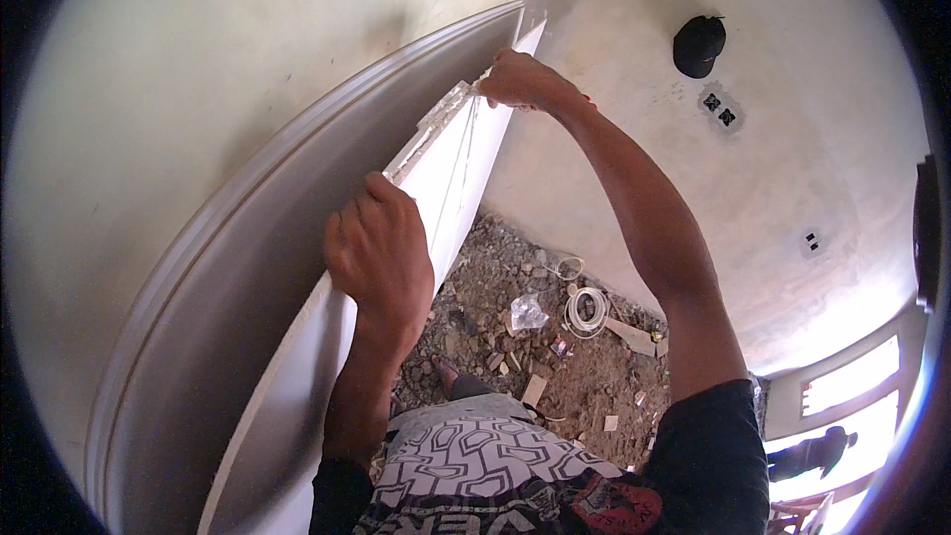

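Nearest me is the patterned shirt, with a foot on the rubble just beyond. The board stands on edge to the left, running from near left to far centre, alongside the wall with its pale trim. I read its steep stance as the reason both hands are on the top edge: set well apart, they probably share the weight and keep it from tipping.

My left hand takes the nearer grip, its back turned up, wrist bent over the edge, forearm rising from below. Its fingers are curled tight over the board, though the tips are hidden. My right hand reaches to the far part, arm long and slightly bent at the elbow, palm down; its fingers look bunched on the edge, pinching it, but I cannot make out the tips. Between the hands the edge is ragged, and thin dark lines run down the board's bright face.

Beyond, on the floor, lie a clear bag and a cable coil. Farther right, the wall carries sockets and a dark cap; a person shows past the window.
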Demonstrator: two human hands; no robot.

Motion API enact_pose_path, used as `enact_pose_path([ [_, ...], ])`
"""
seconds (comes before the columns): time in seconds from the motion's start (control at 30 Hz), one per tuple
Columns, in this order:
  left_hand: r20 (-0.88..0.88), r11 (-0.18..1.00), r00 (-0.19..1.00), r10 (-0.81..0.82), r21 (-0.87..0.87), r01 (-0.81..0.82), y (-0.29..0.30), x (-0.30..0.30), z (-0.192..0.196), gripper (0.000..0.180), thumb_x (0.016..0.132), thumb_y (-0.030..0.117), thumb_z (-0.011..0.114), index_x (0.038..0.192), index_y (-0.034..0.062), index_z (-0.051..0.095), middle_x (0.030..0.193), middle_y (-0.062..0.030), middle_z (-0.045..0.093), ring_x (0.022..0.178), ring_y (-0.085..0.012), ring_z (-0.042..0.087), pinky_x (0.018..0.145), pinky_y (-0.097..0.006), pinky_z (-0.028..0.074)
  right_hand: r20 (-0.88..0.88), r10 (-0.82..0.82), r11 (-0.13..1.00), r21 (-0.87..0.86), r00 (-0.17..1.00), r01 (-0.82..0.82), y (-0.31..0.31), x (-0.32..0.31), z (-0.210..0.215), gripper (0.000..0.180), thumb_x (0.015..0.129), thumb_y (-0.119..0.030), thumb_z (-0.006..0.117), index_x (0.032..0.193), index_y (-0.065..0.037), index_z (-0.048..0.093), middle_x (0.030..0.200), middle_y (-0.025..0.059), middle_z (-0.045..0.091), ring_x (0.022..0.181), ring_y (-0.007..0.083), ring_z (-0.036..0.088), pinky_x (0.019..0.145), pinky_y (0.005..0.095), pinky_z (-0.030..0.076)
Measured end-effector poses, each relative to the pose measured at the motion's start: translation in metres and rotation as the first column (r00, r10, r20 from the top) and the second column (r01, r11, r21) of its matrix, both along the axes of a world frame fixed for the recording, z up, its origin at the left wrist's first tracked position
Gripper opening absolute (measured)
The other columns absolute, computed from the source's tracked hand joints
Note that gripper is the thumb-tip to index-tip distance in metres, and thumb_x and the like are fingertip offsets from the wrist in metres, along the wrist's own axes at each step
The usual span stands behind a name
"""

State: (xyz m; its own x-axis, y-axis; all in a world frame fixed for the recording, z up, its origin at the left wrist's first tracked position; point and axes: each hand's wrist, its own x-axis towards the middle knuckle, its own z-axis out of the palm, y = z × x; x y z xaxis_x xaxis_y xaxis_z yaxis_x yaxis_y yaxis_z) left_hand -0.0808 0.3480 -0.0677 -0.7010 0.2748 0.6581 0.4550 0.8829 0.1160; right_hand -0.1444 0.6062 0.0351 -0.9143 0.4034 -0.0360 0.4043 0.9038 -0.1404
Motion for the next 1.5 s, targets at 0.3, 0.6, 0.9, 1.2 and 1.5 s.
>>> enact_pose_path([
  [0.3,0.102,0.995,0.99,-0.097,0.0,0.098,-0.018,0.012,0.013,0.012,0.088,0.011,0.067,0.096,0.0032,0.065,0.082,-0.0113,0.069,0.077,-0.0203,0.072,0.068,-0.029,0.057,0.042,0.079,0.991,-0.112,0.996,-0.073,-0.014,0.019,0.015,0.029,0.086,-0.025,0.067,0.091,0.004,0.063,0.068,0.0121,0.063,0.053,0.0202,0.059,0.047,0.0371,0.047],
  [0.6,0.229,0.992,0.97,-0.085,-0.069,0.103,-0.048,0.025,0.023,0.014,0.089,0.014,0.068,0.098,0.0047,0.063,0.085,-0.0109,0.071,0.081,-0.0223,0.074,0.065,-0.034,0.06,-0.074,0.305,0.947,0.133,0.949,-0.294,0.007,0.07,0.002,0.043,0.094,-0.02,0.065,0.135,-0.009,0.057,0.098,0.0155,0.072,0.09,0.0277,0.069,0.084,0.0439,0.053],
  [0.9,0.224,0.995,0.971,-0.079,-0.049,0.092,-0.052,0.024,0.025,0.01,0.088,0.013,0.068,0.092,0.0077,0.06,0.081,-0.0088,0.069,0.078,-0.0215,0.074,0.065,-0.032,0.06,0.032,0.151,0.95,0.273,0.988,-0.154,-0.003,0.034,0.007,0.04,0.096,-0.03,0.062,0.133,-0.013,0.063,0.109,0.0193,0.07,0.102,0.0331,0.068,0.092,0.0456,0.052],
  [1.2,0.182,0.997,0.981,-0.074,-0.001,0.075,-0.047,0.023,0.015,0.015,0.084,0.013,0.072,0.09,0.0075,0.06,0.079,-0.0077,0.067,0.073,-0.0195,0.072,0.065,-0.031,0.058,0.12,0.235,0.948,0.189,0.965,-0.254,-0.02,0.045,0.022,0.04,0.098,-0.028,0.061,0.133,-0.009,0.063,0.112,0.0217,0.067,0.102,0.0319,0.066,0.091,0.0424,0.052],
  [1.5,0.177,0.995,0.979,-0.104,0.019,0.102,-0.051,0.021,0.011,0.018,0.084,0.011,0.071,0.096,0.0033,0.06,0.084,-0.0099,0.067,0.079,-0.0209,0.072,0.068,-0.032,0.058,0.051,0.353,0.893,0.281,0.934,-0.353,-0.019,0.074,0.043,0.034,0.097,-0.023,0.062,0.124,-0.003,0.068,0.097,0.0213,0.073,0.079,0.0304,0.069,0.076,0.0436,0.054],
])
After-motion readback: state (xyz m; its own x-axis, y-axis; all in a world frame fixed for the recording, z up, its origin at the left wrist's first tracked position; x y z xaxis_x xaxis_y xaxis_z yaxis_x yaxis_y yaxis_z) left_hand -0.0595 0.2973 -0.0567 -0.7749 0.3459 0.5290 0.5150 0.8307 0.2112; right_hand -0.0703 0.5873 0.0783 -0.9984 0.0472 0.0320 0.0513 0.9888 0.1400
